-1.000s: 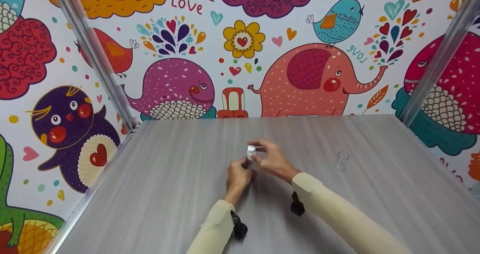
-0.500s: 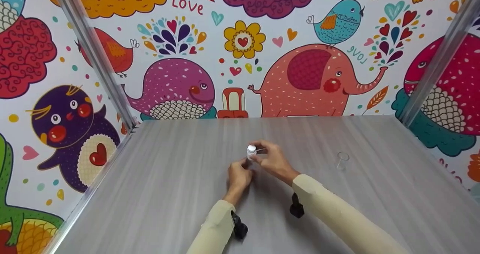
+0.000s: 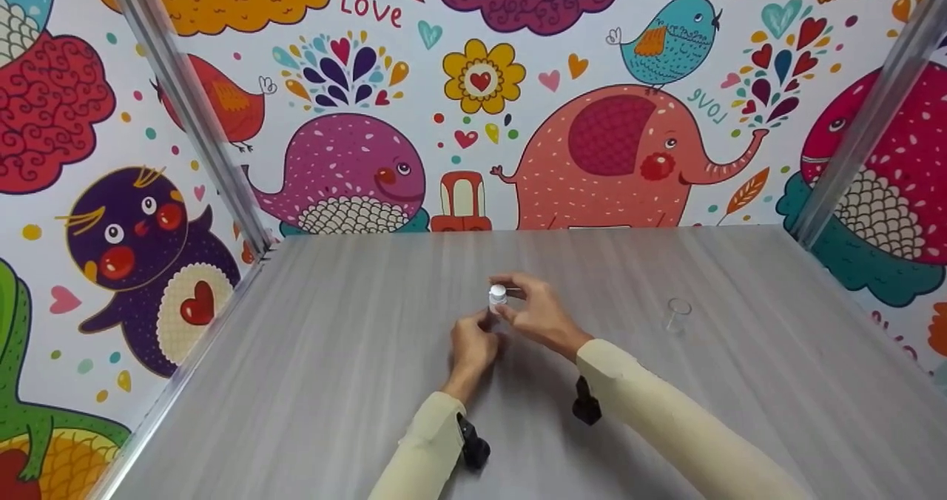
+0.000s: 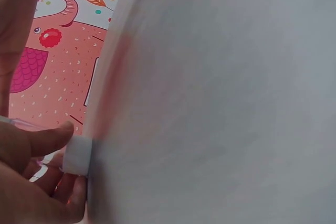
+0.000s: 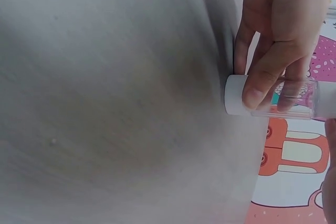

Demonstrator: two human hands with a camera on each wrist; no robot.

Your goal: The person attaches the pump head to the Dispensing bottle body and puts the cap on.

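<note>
Upright on the table, a small clear bottle (image 3: pixel 497 302) with a white top stands between the two hands. My left hand (image 3: pixel 473 346) grips it low down. The right wrist view shows the left thumb on the bottle's white base (image 5: pixel 235 95), with fingers behind the clear body (image 5: pixel 302 98). My right hand (image 3: pixel 544 316) holds the upper part, thumb at the front and index finger reaching round behind the white top. In the left wrist view, the left hand (image 4: pixel 34 177) partly covers the bottle, and the right hand (image 4: pixel 16 30) is cut off by the frame.
A clear, open-topped cylinder (image 3: pixel 676 315) stands to the right of the hands. The grey wood-grain table (image 3: pixel 333 352) meets a wall with cartoon animals (image 3: pixel 599 160) at the back. Metal posts (image 3: pixel 196 115) rise at both back corners. Black wrist cameras (image 3: pixel 473 444) hang below the sleeves.
Both hands keep their hold on the bottle with almost no movement. The whole head view shifts very slightly; the clear cylinder stays in place.
</note>
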